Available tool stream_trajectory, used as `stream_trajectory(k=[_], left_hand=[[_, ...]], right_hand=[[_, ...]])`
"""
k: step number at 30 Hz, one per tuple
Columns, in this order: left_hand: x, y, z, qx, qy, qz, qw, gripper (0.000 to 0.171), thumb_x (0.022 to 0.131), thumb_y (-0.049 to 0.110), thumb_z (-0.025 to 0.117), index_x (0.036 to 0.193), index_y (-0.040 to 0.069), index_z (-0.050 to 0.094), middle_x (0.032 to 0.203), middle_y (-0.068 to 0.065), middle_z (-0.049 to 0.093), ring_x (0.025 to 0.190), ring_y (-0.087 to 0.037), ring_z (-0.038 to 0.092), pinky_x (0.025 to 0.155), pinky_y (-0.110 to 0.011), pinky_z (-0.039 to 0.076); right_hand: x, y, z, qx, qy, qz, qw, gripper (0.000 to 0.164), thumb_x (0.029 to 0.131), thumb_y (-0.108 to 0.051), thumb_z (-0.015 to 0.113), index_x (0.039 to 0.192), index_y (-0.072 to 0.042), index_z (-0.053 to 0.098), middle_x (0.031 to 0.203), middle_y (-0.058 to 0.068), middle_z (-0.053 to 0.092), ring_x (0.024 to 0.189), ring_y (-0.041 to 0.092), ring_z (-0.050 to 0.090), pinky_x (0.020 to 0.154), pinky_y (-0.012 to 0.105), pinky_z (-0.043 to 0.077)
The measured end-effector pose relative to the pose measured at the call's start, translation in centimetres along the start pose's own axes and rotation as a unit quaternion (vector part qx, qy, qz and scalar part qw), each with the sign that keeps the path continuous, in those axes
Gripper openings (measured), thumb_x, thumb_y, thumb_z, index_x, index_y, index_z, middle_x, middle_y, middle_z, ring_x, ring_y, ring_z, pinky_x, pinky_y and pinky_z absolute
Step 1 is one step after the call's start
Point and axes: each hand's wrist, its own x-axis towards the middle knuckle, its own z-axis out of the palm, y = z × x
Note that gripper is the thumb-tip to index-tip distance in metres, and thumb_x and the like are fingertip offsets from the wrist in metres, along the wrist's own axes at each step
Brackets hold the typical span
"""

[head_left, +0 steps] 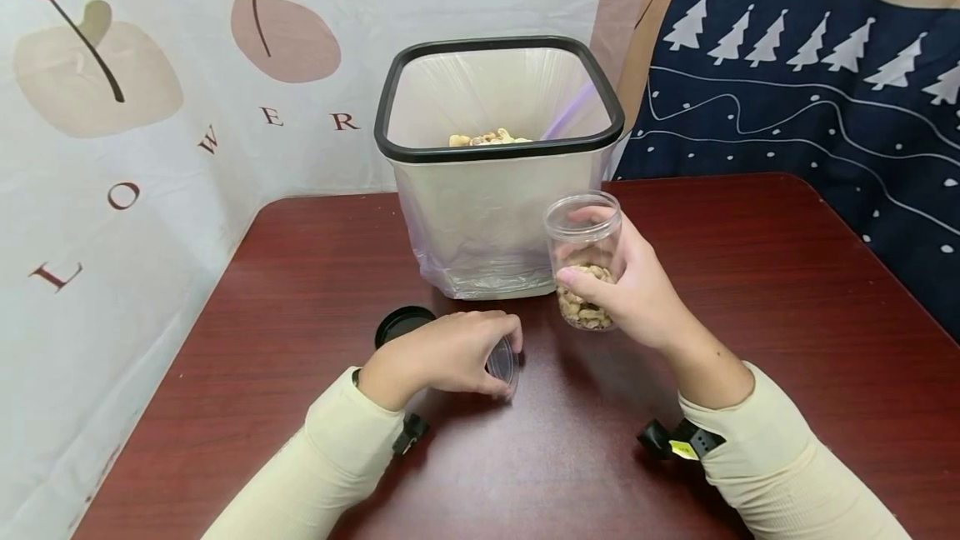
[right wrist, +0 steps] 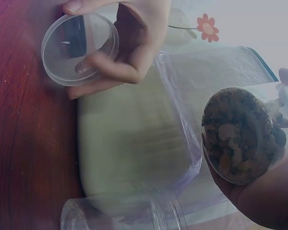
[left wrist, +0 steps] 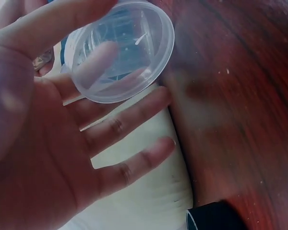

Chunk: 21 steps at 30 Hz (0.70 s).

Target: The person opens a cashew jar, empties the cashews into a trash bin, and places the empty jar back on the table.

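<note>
My left hand point(head_left: 450, 352) pinches a clear, round plastic lid point(head_left: 501, 362) by its edge between thumb and fingers, tilted up above the table. In the left wrist view the lid point(left wrist: 122, 52) is see-through with a raised rim. My right hand point(head_left: 641, 290) grips a clear plastic jar point(head_left: 583, 250) around its side. Its top is uncovered, and pale nuts point(head_left: 585, 298) fill the lower part. From the right wrist view the nuts point(right wrist: 237, 136) show through the base. Behind my left hand, a black round lid point(head_left: 405, 322) lies on the table, partly covered.
A beige bin point(head_left: 487, 223) with a black rim and a clear liner bag stands at the back, with pale nuts point(head_left: 491, 138) inside. Another clear ridged container point(right wrist: 125, 213) shows at the bottom of the right wrist view. Printed curtains hang behind the dark red table point(head_left: 322, 248).
</note>
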Motion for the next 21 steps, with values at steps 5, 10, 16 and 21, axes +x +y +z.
stream_trajectory(k=[5,10,16,21], left_hand=[[-0.2,-0.1,0.0,0.007,-0.007,0.002,1.0000,0.053,0.074,0.032,0.087,0.118,0.021,0.060,0.113,0.006,0.067,0.105,-0.015,0.063,0.093,-0.034,0.050],[-0.1,-0.1,0.2,0.030,-0.013,0.001,0.9995,0.057,0.073,0.030,0.087,0.122,0.019,0.062,0.114,0.002,0.067,0.108,-0.023,0.062,0.097,-0.039,0.047],[-0.1,0.0,0.5,0.058,-0.007,-0.011,0.9982,0.061,0.069,0.031,0.089,0.124,0.021,0.065,0.116,0.000,0.066,0.108,-0.026,0.060,0.095,-0.043,0.047],[0.1,0.0,1.0,0.077,0.002,-0.017,0.9969,0.059,0.066,0.032,0.092,0.119,0.024,0.066,0.116,-0.001,0.063,0.108,-0.027,0.058,0.093,-0.044,0.048]], right_hand=[[0.0,0.0,0.0,-0.003,-0.001,-0.002,1.000,0.054,0.087,0.002,0.067,0.135,0.000,0.042,0.105,0.006,0.066,0.092,0.018,0.068,0.071,0.028,0.059],[0.0,0.0,0.0,0.002,-0.001,-0.006,1.000,0.054,0.086,0.004,0.067,0.134,0.001,0.042,0.104,0.005,0.066,0.091,0.018,0.068,0.071,0.027,0.059],[0.0,-0.1,0.0,0.002,-0.001,-0.004,1.000,0.055,0.086,0.003,0.068,0.134,0.000,0.042,0.106,0.007,0.066,0.092,0.018,0.068,0.072,0.027,0.058],[-0.1,-0.1,0.0,-0.003,-0.001,-0.004,1.000,0.055,0.087,0.003,0.068,0.135,0.000,0.042,0.107,0.009,0.065,0.093,0.019,0.068,0.072,0.027,0.059]])
